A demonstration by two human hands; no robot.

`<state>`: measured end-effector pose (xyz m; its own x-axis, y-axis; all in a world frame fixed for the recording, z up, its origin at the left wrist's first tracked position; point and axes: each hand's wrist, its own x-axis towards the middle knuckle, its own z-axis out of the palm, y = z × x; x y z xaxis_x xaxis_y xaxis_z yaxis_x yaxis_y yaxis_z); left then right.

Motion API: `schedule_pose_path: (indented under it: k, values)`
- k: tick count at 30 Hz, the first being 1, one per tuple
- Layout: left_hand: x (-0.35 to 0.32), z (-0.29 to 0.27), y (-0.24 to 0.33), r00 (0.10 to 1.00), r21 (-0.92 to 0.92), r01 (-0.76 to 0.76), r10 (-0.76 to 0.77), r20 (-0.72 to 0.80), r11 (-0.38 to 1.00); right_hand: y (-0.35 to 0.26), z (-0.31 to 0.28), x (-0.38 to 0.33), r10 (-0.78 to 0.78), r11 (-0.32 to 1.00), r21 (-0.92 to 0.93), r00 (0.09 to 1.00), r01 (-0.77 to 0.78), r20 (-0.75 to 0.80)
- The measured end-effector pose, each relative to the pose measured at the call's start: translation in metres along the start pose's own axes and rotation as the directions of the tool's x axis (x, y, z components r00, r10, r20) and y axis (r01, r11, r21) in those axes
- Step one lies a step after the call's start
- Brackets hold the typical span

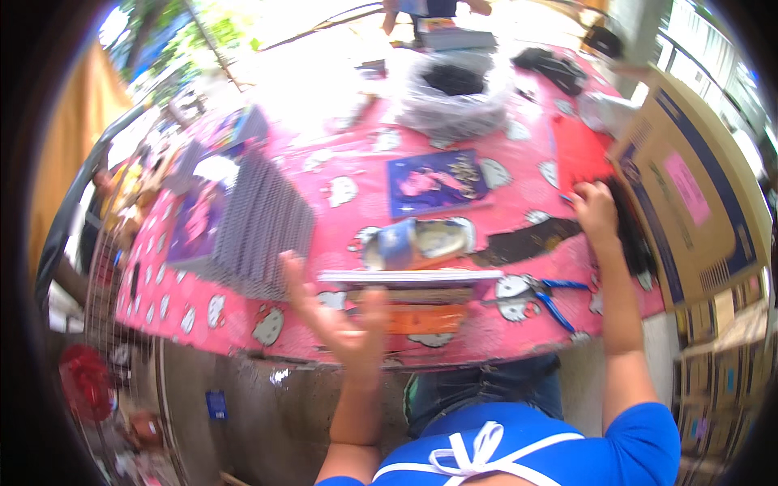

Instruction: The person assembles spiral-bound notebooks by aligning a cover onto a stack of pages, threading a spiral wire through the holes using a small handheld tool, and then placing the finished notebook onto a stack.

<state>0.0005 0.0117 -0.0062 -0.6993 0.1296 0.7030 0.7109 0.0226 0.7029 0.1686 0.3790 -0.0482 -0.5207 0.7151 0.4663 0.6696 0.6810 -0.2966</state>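
My left hand (344,324) is blurred, its fingers spread with nothing in them, beside a tall stack of purple-covered booklets (267,219). Just to its right lies a thin white-edged pile (409,276), with brown and orange pieces (425,317) on its near side. My right hand (596,212) reaches to the far right, fingers curled down beside a bundle of thin black strips (632,227) and a red sheet (577,150). What those fingers hold, if anything, is hidden. Nearer me are blue-handled pliers (555,298). A single purple booklet (438,183) lies flat mid-table.
A cardboard box (693,190) stands at the table's right edge. Far back is a clear plastic bag (450,101) with dark contents. A blue-and-white object (417,243) and a dark flat strip (531,241) lie mid-table. Another person (433,10) is partly visible beyond the pink tablecloth (344,158).
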Motion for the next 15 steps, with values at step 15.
schedule_pose_path:
  k: [15]
  values:
    - [-0.015, 0.039, 0.048, 0.836, 0.314, -0.477, 0.313, 0.45, 0.821, 0.003, 0.008, 0.017, -0.322, 0.932, 0.167, 0.947, 0.321, -0.02]
